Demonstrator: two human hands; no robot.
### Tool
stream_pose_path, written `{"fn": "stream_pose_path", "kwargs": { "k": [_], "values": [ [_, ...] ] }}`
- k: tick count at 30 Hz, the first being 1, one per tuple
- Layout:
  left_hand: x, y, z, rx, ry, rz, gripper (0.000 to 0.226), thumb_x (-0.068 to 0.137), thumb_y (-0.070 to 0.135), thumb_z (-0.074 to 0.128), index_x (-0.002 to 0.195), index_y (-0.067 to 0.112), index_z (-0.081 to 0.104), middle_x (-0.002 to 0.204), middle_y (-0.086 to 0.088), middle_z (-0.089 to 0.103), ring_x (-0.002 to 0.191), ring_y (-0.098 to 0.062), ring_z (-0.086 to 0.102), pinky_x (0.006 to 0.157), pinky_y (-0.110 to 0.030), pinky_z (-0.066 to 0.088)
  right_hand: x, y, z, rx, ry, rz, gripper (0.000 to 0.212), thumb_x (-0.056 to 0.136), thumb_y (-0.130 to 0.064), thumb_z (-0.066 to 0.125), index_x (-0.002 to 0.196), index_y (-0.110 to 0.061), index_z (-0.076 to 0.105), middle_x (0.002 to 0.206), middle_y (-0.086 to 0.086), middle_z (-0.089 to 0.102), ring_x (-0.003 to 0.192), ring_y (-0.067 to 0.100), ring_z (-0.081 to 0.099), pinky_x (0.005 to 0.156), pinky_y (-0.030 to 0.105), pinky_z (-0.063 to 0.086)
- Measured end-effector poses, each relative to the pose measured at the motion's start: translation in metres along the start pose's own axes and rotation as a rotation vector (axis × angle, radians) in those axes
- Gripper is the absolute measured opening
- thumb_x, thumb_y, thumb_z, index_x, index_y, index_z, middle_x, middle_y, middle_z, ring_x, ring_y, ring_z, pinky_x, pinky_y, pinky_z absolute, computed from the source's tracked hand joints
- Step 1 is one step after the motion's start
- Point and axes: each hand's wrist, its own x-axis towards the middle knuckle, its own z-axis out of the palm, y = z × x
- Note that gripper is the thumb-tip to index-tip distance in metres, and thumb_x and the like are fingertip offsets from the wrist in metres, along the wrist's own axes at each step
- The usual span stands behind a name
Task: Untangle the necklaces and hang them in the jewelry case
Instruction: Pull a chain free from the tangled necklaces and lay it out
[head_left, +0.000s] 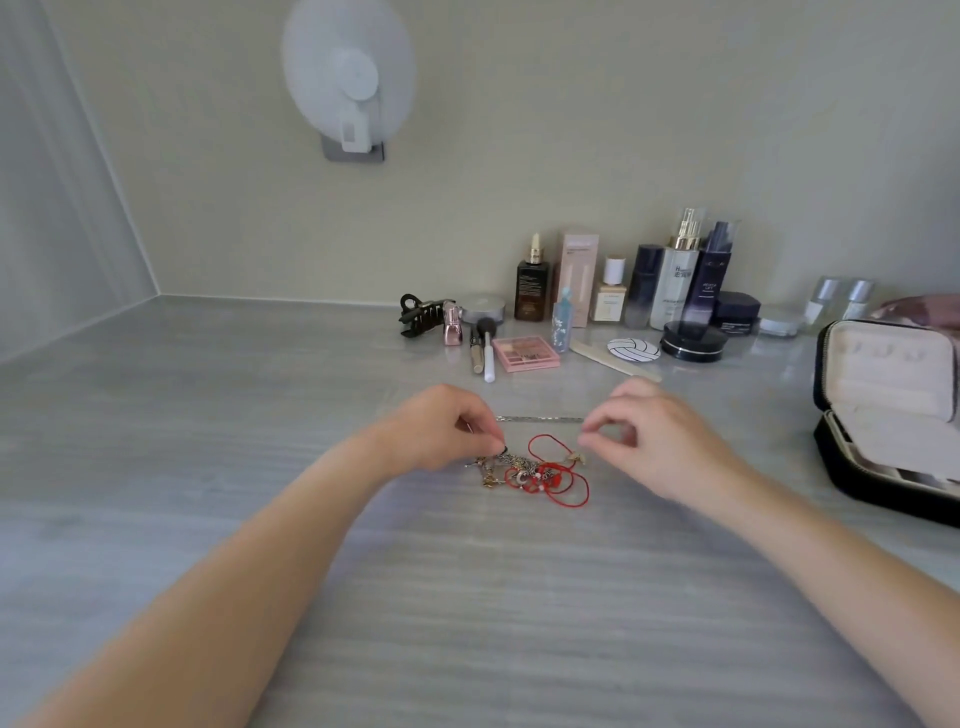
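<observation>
Left hand (441, 426) pinches the tangled red-cord and metal-chain necklaces (535, 470) at their left end; right hand (644, 431) pinches a thin silver chain (540, 418) stretched left-right. Grey table (208, 415) lies bare leftward; open black jewelry case (883, 415) sits right.

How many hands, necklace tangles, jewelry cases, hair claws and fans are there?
Hands: 2 (left hand, right hand)
Necklace tangle: 1
Jewelry case: 1
Hair claw: 1
Fan: 1
Total: 6

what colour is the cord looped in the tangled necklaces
Red: the cord loops through the necklace tangle on the table, seen clearly in the head view.
</observation>
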Motion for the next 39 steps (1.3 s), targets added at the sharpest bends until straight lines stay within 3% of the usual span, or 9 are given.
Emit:
{"fn": "stream_pose_path", "kwargs": {
  "k": [4,7,15,17,20,22,27,31,39],
  "values": [
    [-0.006,0.006,-0.003,0.013,-0.098,-0.008,0.011,0.074,0.019,0.074,0.084,0.016,0.071,0.080,0.000,0.065,0.071,-0.008,0.054,0.073,-0.024,0.044,-0.013,-0.036,0.007,0.045,-0.134,-0.180,0.021,0.081,-0.046,0.059,0.095,-0.034,0.068,0.092,-0.014,0.047,0.075,0.008,0.056,0.072,0.030,0.045],
    [-0.006,0.007,0.001,0.095,-0.137,-0.015,0.017,0.072,0.024,0.076,0.086,0.018,0.069,0.076,0.007,0.060,0.071,-0.008,0.052,0.069,-0.022,0.042,-0.015,-0.034,0.010,-0.058,-0.157,-0.184,0.016,0.084,-0.041,0.056,0.092,-0.032,0.066,0.101,-0.012,0.050,0.084,0.009,0.054,0.074,0.030,0.046],
    [-0.007,0.013,0.005,0.098,-0.109,0.022,0.019,0.077,0.021,0.071,0.068,0.029,0.056,0.068,0.012,0.056,0.062,-0.004,0.049,0.056,-0.010,0.037,-0.010,-0.010,0.007,0.089,-0.043,-0.049,0.003,0.078,-0.031,0.062,0.079,-0.033,0.063,0.077,-0.014,0.047,0.060,0.000,0.046,0.068,0.031,0.046],
    [-0.010,0.018,0.004,-0.007,-0.062,0.026,0.017,0.078,0.018,0.070,0.069,0.025,0.057,0.068,0.010,0.058,0.062,-0.003,0.050,0.058,-0.008,0.038,-0.009,-0.012,0.005,0.158,0.008,-0.036,0.004,0.079,-0.033,0.063,0.076,-0.034,0.062,0.076,-0.014,0.050,0.060,0.004,0.050,0.065,0.026,0.044],
    [-0.013,0.028,0.004,-0.290,-0.016,0.009,0.013,0.080,0.013,0.068,0.072,0.020,0.061,0.070,0.003,0.064,0.069,-0.013,0.055,0.070,-0.027,0.042,-0.008,-0.020,0.001,0.323,0.061,-0.037,0.004,0.079,-0.033,0.066,0.079,-0.029,0.066,0.074,-0.012,0.059,0.064,0.006,0.052,0.059,0.011,0.040],
    [-0.014,0.035,0.006,-0.369,-0.004,0.003,0.011,0.081,0.013,0.066,0.073,0.020,0.063,0.071,0.001,0.065,0.073,-0.014,0.056,0.070,-0.030,0.041,-0.007,-0.027,0.000,0.439,0.056,-0.023,0.005,0.077,-0.033,0.069,0.080,-0.029,0.068,0.071,-0.011,0.062,0.059,0.003,0.051,0.060,0.016,0.043],
    [-0.014,0.044,0.012,-0.425,0.031,-0.022,0.009,0.085,0.019,0.062,0.076,0.021,0.064,0.060,0.011,0.063,0.053,0.003,0.053,0.051,-0.017,0.033,-0.004,-0.033,-0.002,0.604,0.053,0.048,0.013,0.073,-0.018,0.074,0.068,-0.028,0.066,0.068,-0.004,0.067,0.059,0.009,0.057,0.064,0.034,0.051],
    [-0.016,0.044,0.011,-0.465,-0.044,-0.048,0.021,0.093,0.024,0.049,0.080,0.023,0.065,0.064,0.010,0.067,0.059,-0.004,0.052,0.056,-0.022,0.034,-0.002,-0.031,-0.012,0.730,0.110,0.120,0.014,0.079,-0.014,0.069,0.069,-0.023,0.065,0.056,-0.014,0.063,0.050,-0.002,0.053,0.050,0.011,0.039],
    [-0.014,0.042,0.007,-0.568,0.120,-0.061,0.016,0.088,0.019,0.057,0.076,0.021,0.067,0.061,0.011,0.065,0.057,-0.006,0.048,0.055,-0.021,0.033,-0.003,-0.029,-0.018,0.805,0.050,0.234,0.010,0.081,-0.011,0.065,0.073,-0.016,0.063,0.061,-0.003,0.068,0.048,0.006,0.054,0.048,0.021,0.040]
  ]
}}
